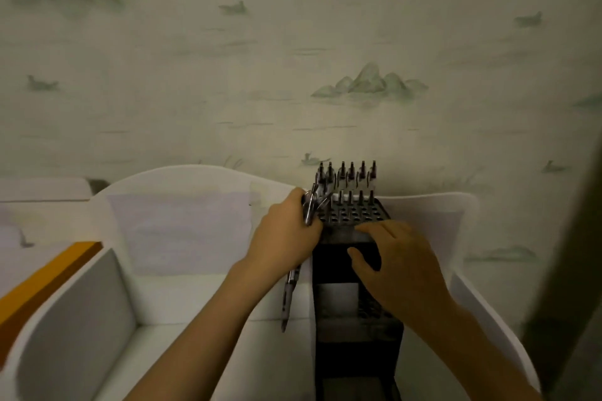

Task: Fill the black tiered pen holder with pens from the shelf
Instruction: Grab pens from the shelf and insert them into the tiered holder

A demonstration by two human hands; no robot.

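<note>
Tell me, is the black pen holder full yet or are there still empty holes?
Partly filled. The black tiered pen holder has pens standing in its back rows, while the nearer holes look empty. The left hand grips a bunch of pens.

**Holder at lower centre-right, hands either side**

The pen holder (pixel 353 273) stands inside the shelf (pixel 182 299), against its back wall. Standing pens (pixel 350 174) fill its rear rows. Left hand (pixel 283 234), left of it, grips a bundle of pens (pixel 308 208), perhaps several; right hand (pixel 399 265) lies on its front.
</note>
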